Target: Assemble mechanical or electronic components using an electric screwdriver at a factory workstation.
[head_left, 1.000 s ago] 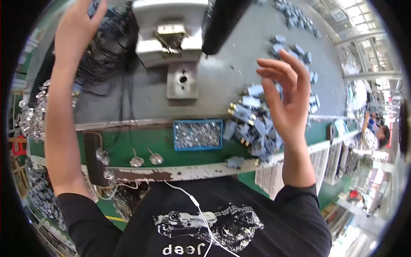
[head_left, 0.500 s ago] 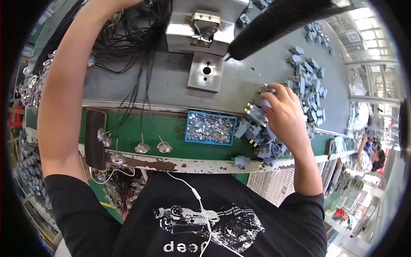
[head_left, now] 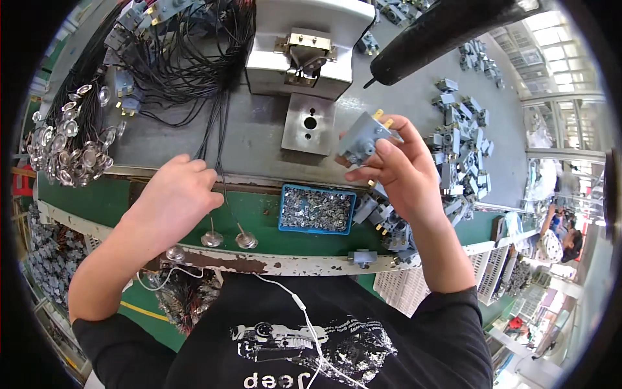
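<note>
My right hand point(head_left: 405, 159) grips a blue-grey plastic housing point(head_left: 367, 139) with brass blade terminals, held up over the bench to the right of a metal block point(head_left: 310, 123) with holes. To the left, my left hand point(head_left: 176, 198) is closed, back upward, with its fingertips at several black wires point(head_left: 217, 120). What it pinches, if anything, is hidden. Beside it, round silver discs point(head_left: 246, 240) on wire ends lie along the bench's front edge. A blue tray point(head_left: 317, 209) of small metal parts sits between my hands.
Behind the block stands a metal press fixture point(head_left: 301, 48). A black tube-like arm point(head_left: 434, 42) reaches in from the upper right. More grey housings point(head_left: 463, 146) are heaped at the right. Bundled silver discs point(head_left: 68, 146) hang at the left, by tangled black wires.
My left hand has come back from the far left to the wires near the bench edge. My right hand has lifted a grey housing off the pile and moved it left.
</note>
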### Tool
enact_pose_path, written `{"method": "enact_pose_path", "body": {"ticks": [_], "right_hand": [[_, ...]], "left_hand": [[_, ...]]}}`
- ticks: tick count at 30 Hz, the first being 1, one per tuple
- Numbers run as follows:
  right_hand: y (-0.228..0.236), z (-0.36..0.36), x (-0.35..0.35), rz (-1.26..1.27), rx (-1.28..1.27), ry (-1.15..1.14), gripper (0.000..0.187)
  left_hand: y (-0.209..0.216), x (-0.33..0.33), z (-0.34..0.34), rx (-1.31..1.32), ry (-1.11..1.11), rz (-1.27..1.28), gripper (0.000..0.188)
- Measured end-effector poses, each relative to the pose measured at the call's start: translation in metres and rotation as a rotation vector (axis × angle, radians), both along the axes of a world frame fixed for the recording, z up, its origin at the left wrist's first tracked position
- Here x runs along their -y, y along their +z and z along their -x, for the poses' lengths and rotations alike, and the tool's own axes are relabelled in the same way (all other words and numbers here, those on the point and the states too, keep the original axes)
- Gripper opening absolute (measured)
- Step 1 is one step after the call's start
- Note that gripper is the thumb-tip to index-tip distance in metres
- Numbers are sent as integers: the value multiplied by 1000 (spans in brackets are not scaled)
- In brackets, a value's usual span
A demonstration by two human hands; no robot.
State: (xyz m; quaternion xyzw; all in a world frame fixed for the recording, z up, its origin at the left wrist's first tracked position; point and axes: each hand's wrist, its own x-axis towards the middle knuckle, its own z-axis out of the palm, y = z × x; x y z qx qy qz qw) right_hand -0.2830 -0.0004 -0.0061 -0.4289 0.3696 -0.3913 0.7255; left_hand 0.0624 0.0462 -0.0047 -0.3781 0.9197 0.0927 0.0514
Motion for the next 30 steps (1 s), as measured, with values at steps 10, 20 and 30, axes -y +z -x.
{"method": "enact_pose_path", "body": {"ticks": [10,20,30], "right_hand": [[-15,-36,36,1490,-948,110,44],[-27,-32,42,1302,-957,150,27],[-19,-40,14,1250,-1027,34,40]], "left_hand": [[35,32,32,-526,-89,-80,13],[12,36,46,-500,-143,-67,16],[14,45,57,-527,-143,-48,18]]}}
